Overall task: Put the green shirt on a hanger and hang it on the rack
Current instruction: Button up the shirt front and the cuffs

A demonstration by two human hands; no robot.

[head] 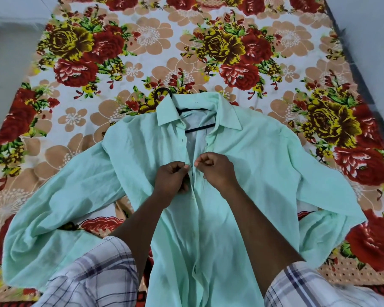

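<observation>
The green shirt [264, 156] lies face up on the bed, sleeves spread to both sides. A black hanger [200, 127] sits inside it: its bar shows through the open collar and its hook [163, 90] pokes out above the collar. My left hand [172, 177] pinches the left front edge of the shirt at chest height. Right beside it, my right hand [215, 168] pinches the right front edge. The two edges meet between my fingers. Below my hands the front is closed along a row of buttons. No rack is in view.
The shirt rests on a bed covered by a floral sheet [142, 41] of red, yellow and tan flowers. Grey floor [7, 52] runs along the left side and a dark bed edge [364, 85] along the right.
</observation>
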